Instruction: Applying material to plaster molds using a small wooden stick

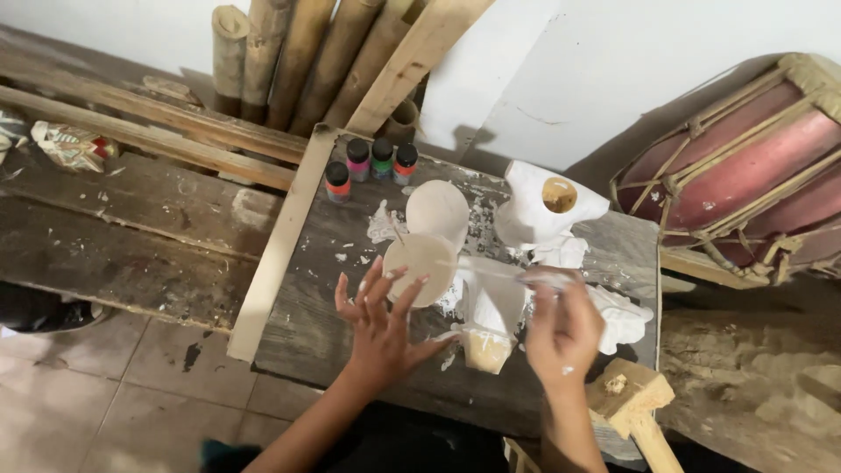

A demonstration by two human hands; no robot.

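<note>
Already white-coated at the top but bare wood at its lower end, the small carved wooden figure [491, 320] lies on the paint-splattered grey table [350, 289] between the left hand [381, 324], fingers spread beside a round tub of white paint [422, 267], and the right hand [563, 328], closed around a thin brush [517, 273].

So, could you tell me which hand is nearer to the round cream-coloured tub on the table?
Left. The left hand has its spread fingers at the tub. The right hand is off to the tub's right, holding a thin brush.

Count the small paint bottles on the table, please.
4. They stand together at the far left corner of the table: one in front on the left, then three in a row behind. None seems hidden.
</note>
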